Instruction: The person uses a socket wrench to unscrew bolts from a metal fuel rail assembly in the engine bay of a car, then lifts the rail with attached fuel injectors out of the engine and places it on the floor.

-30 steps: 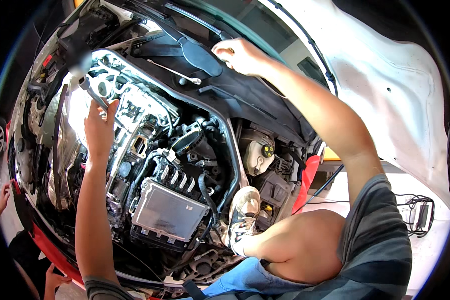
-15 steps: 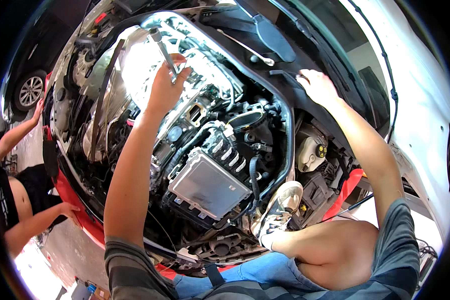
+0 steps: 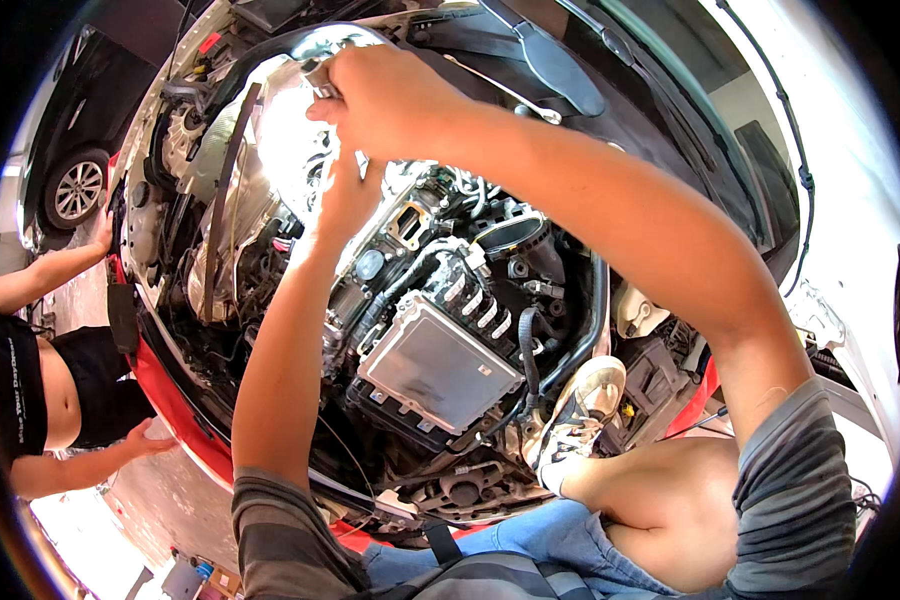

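Note:
Both my hands meet over the far left part of the engine, in strong light. My right hand [image 3: 390, 105] has its fingers closed around the upper end of a silver socket tool [image 3: 317, 76], a metal rod with a wider round head. Just beneath it, my left hand [image 3: 347, 195] is closed around the lower part of the same tool. My right hand hides most of the rod and the left fingertips. Below the hands lies the opened engine [image 3: 408, 225], with a rectangular port, hoses and a round silver cap [image 3: 369, 265].
A flat silver control box [image 3: 440, 360] sits near me on the engine. A long wrench [image 3: 505, 90] lies on the dark cowl beside a wiper arm [image 3: 560, 72]. My shoe [image 3: 582, 410] rests in the bay. At the left, another person's hands [image 3: 150, 440] are near the red-covered bumper [image 3: 175, 405].
My right hand has moved left from the cowl to the socket tool, joining my left hand there. My view has shifted slightly. The other person's lower hand has come off the red cover.

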`<state>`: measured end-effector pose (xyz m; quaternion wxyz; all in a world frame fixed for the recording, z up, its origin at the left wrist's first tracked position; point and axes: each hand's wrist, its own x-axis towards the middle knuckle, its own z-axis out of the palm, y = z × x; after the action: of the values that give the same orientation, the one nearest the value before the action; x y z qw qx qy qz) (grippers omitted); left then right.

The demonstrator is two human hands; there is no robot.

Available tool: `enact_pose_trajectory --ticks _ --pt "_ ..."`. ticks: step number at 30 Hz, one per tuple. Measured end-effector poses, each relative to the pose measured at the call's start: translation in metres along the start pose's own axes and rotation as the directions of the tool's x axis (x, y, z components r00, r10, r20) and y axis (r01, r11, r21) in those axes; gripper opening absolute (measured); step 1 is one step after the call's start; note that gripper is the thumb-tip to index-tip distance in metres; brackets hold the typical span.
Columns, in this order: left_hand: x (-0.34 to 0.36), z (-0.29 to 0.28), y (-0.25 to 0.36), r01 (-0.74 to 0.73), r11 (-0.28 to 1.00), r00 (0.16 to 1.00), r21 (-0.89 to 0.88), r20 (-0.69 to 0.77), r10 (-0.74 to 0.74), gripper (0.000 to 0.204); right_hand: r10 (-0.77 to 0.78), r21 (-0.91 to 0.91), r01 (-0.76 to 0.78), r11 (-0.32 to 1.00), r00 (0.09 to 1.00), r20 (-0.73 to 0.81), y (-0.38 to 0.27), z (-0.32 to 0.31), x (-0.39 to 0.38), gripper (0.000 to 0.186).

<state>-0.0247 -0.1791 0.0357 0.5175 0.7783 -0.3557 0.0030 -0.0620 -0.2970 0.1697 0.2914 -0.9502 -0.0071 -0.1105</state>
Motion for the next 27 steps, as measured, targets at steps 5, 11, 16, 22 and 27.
enact_pose_trajectory --ticks 5,11,16,22,27 --pt "0.003 -0.005 0.034 0.339 0.928 0.931 0.156 0.086 -0.355 0.019 -0.02 0.321 0.016 0.947 1.0 0.009 0.022 0.008 0.001 0.015" --pt "-0.003 0.008 -0.003 0.204 0.972 0.977 0.121 0.033 -0.209 0.035 0.179 0.627 -0.09 0.774 0.981 -0.08 0.001 0.04 -0.003 0.014" --pt "0.003 0.01 0.018 0.194 0.967 0.95 0.166 0.213 -0.227 0.02 0.258 0.768 -0.25 0.59 0.959 0.114 0.035 0.029 0.0 0.016" --pt "0.009 0.008 0.013 0.23 0.908 0.973 0.35 -0.074 -0.218 0.029 0.355 0.753 -0.159 0.639 0.929 -0.104 0.015 0.048 -0.006 0.025" --pt "-0.002 0.013 0.002 0.245 0.922 0.919 0.299 0.23 -0.319 0.047 0.241 0.682 -0.273 0.679 0.96 0.144 0.029 0.033 -0.002 0.029"
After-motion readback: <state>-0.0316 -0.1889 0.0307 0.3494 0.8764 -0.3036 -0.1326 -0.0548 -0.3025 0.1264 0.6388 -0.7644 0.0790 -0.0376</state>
